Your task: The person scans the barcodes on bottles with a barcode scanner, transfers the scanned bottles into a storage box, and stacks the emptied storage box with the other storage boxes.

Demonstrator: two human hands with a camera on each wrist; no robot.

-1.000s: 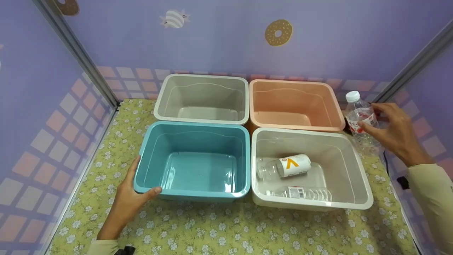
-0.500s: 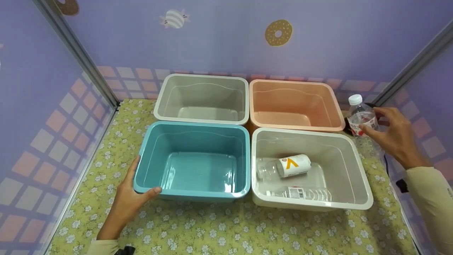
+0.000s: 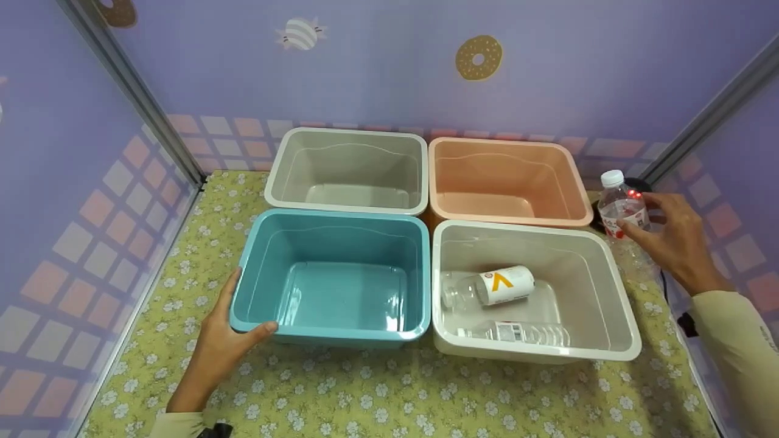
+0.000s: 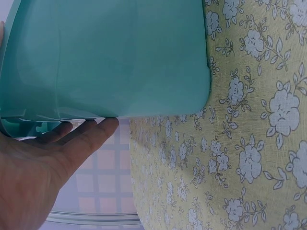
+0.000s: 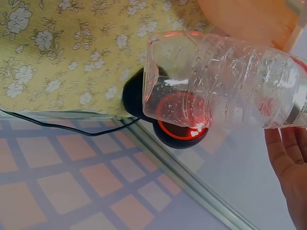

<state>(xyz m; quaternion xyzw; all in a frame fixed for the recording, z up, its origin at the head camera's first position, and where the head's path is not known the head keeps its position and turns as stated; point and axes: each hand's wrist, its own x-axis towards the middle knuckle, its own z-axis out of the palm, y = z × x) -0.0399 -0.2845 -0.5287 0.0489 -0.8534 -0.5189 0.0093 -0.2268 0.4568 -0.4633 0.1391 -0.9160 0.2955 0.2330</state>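
Observation:
My right hand (image 3: 678, 240) holds a clear plastic bottle (image 5: 230, 81) with a white cap and a red-and-white label. The bottle is upright, just right of the bins. In the right wrist view, its base is in front of a black device (image 5: 180, 139) with a glowing red face. My left hand (image 3: 222, 340) rests around the near left corner of the blue bin (image 3: 331, 333). Its thumb lies at the front rim, while its straight fingers (image 4: 93, 136) touch the outside of the left wall.
A white bin (image 3: 624, 316) holds a clear bottle with a white label (image 3: 506, 284) and another clear bottle (image 3: 517, 333). Behind stand a grey bin (image 3: 347, 208) and an orange bin (image 3: 511, 220). A black cable (image 5: 81, 129) runs along the right edge. Patterned panels surround the flowered tablecloth (image 3: 377, 395).
My right hand has lowered the bottle slightly, moving it a little toward me. Red light now shows through the bottle near its cap. The left hand and the bins have stayed put.

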